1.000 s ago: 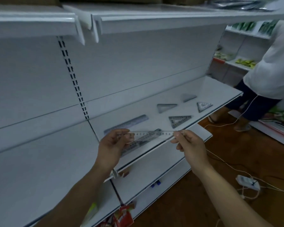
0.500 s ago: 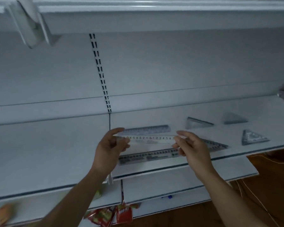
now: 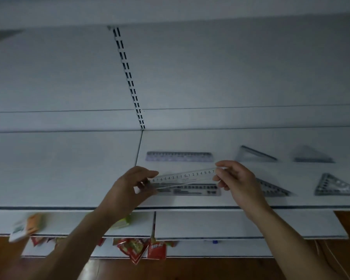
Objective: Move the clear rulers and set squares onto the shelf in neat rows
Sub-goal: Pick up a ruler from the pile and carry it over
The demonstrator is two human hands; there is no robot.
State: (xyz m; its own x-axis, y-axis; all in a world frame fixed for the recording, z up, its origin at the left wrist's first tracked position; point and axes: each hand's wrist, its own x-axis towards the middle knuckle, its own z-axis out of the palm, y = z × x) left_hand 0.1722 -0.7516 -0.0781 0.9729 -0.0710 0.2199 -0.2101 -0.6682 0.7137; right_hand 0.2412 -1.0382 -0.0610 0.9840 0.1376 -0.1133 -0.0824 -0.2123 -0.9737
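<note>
While we've got it pinched at both ends, the clear ruler [image 3: 182, 177] hangs stretched between our hands over the front part of the shelf [image 3: 69, 168]. Its long axis runs left to right, right end tipped a bit higher than the left. The printed numbers face us, with zero in the middle. Our left hand [image 3: 127, 186] pinches the left end between thumb and fingers, and our right hand [image 3: 236, 180] does the same on the right end.

Count so far is three rulers. There's the one we hold, plus the front ruler [image 3: 188, 190] lying flat right under it (can't tell if they touch). The back ruler [image 3: 179, 157] lies behind, also left to right along the shelf.

Four set squares lie to the right in two rows. They are the back-left set square [image 3: 255, 155], back-right set square [image 3: 311, 156], front-left set square [image 3: 271, 187] (partly hidden by our right hand) and front-right set square [image 3: 335, 185].

Further out, a slotted upright [image 3: 127, 77] runs up the back panel. Red snack packets [image 3: 141, 249] poke out below the lower shelves [image 3: 230, 225], above a wooden floor [image 3: 190, 269].
</note>
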